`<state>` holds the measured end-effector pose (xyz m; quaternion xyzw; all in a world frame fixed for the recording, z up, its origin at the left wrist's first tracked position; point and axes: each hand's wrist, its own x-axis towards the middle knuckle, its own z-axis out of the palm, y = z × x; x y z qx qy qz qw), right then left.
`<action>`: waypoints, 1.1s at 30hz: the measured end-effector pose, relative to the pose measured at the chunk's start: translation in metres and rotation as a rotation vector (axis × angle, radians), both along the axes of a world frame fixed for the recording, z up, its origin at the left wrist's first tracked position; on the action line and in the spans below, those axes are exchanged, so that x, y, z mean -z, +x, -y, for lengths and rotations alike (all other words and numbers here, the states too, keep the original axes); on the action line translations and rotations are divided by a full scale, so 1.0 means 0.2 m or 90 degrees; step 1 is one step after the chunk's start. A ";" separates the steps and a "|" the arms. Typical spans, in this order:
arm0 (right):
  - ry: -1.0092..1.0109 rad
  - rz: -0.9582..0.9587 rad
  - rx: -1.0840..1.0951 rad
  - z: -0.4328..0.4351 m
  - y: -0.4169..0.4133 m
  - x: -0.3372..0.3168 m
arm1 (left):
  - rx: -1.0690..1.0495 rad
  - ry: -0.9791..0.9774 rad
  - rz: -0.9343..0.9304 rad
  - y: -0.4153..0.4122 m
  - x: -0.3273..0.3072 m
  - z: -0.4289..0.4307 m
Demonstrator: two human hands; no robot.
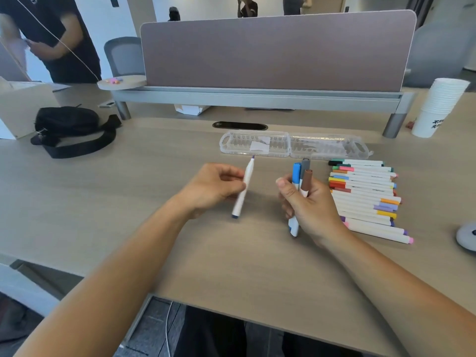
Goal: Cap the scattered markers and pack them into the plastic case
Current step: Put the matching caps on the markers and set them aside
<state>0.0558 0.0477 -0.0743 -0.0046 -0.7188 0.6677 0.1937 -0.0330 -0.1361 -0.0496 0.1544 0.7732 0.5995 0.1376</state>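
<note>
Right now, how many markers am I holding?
4: one uncapped marker in the left hand; blue marker, grey marker and brown marker in the right hand. More may be hidden.

Both bare forearms are stretched forward, each hand closed round something.
The left hand [213, 188] is turned palm inward, and a white marker [243, 186] is pinched, tilted tip-up, between its thumb and curled fingers. The right hand [309, 204] is held near it, not touching, and a bundle of markers [300, 176] is gripped upright in its curled fingers.
</note>
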 end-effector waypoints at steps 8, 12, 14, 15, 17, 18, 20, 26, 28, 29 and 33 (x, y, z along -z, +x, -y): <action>-0.002 0.021 0.034 0.01 0.00 0.00 | 0.106 0.124 0.071 0.14 0.00 -0.16; 0.001 0.045 0.019 -0.01 0.01 0.00 | 0.101 0.058 -0.005 0.13 -0.01 -0.16; 0.009 0.062 0.021 -0.01 0.00 -0.01 | 0.125 -0.025 -0.034 0.10 -0.04 -0.13; 0.010 0.064 0.026 -0.01 0.00 0.00 | 0.122 -0.100 -0.067 0.07 -0.04 -0.12; 0.001 0.054 0.031 -0.01 -0.01 0.00 | 0.050 -0.298 -0.212 -0.02 -0.03 -0.08; -0.008 0.050 0.032 -0.01 -0.01 0.00 | -0.001 -0.383 -0.291 -0.06 -0.02 -0.07; -0.019 0.044 0.034 -0.01 -0.01 0.00 | -0.069 -0.473 -0.359 -0.14 0.02 -0.05; 0.002 0.043 0.050 -0.02 -0.01 0.00 | -0.093 -0.571 -0.372 -0.30 0.11 -0.06; 0.003 0.041 0.052 -0.02 -0.01 0.00 | -0.085 -0.572 -0.371 -0.31 0.14 -0.06; 0.003 0.038 0.052 -0.02 -0.01 -0.01 | -0.082 -0.569 -0.374 -0.31 0.15 -0.07; 0.004 0.039 0.051 -0.02 -0.01 -0.01 | -0.062 -0.553 -0.403 -0.31 0.17 -0.08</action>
